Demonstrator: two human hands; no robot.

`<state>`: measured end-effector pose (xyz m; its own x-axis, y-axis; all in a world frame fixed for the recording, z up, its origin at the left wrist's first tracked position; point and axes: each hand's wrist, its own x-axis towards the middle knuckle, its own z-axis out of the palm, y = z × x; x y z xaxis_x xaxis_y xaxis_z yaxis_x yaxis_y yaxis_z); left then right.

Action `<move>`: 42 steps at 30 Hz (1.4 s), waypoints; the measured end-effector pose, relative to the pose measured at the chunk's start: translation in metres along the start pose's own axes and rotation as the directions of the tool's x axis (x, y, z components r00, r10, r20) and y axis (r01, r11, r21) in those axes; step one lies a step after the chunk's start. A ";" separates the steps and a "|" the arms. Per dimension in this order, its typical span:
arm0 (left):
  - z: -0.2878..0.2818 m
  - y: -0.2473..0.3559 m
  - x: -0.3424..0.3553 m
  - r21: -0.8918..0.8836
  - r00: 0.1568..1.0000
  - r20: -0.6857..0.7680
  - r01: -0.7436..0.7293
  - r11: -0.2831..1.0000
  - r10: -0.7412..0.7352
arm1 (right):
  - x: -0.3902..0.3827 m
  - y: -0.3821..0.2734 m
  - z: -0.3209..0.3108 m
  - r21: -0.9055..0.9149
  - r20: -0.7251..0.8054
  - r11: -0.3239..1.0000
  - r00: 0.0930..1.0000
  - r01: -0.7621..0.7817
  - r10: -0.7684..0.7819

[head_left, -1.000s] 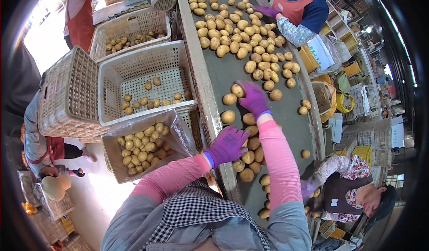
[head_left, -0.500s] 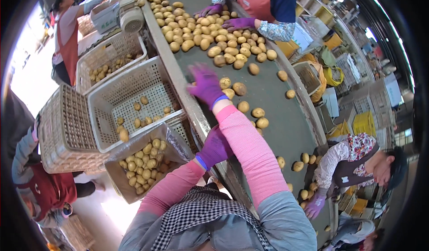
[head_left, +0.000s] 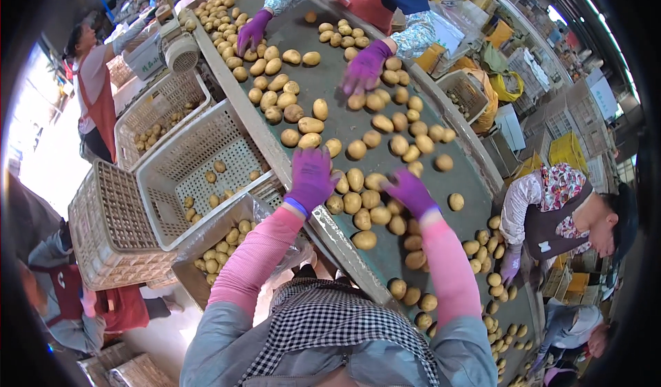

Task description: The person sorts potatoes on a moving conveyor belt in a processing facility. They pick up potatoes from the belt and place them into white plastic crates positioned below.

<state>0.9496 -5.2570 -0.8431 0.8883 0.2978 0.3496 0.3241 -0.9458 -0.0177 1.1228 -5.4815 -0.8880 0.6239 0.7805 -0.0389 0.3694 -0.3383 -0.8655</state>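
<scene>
Purple gloves and pink sleeves cover both my hands and forearms. At the near edge of the green conveyor belt (head_left: 323,211), my left hand (head_left: 311,178) is open, its fingers pointing forward and thumb out beside several potatoes (head_left: 352,201). My right hand (head_left: 412,193) rests farther right over the belt, open, with its fingers toward a cluster of potatoes. I see no potato gripped in either glove. Potatoes lie spread between and ahead of my hands, and more are beside my right forearm.
Across the belt a co-worker's purple-gloved hands (head_left: 367,67) touch potatoes. Another person (head_left: 551,215) leans over the belt at the right. On my left stand a crate (head_left: 157,197) with a few potatoes, a lined box of potatoes (head_left: 224,249) and stacked crates (head_left: 103,225).
My left hand has moved up from below the belt edge onto it, and my right hand has swung right and nearer. The potato heap has spread down the belt. The co-worker's hands have moved apart.
</scene>
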 end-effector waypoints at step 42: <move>-0.015 0.174 -0.065 -0.648 0.743 0.311 -0.289 0.704 0.592 | -0.241 0.098 -0.014 -0.389 -0.760 0.803 0.650 -0.452 -0.002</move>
<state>0.9439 -5.4433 -0.8544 0.9536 -0.2981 -0.0422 -0.2395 -0.8361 0.4936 1.0185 -5.7101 -0.9560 0.9280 0.1081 0.3565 0.2822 -0.8288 -0.4831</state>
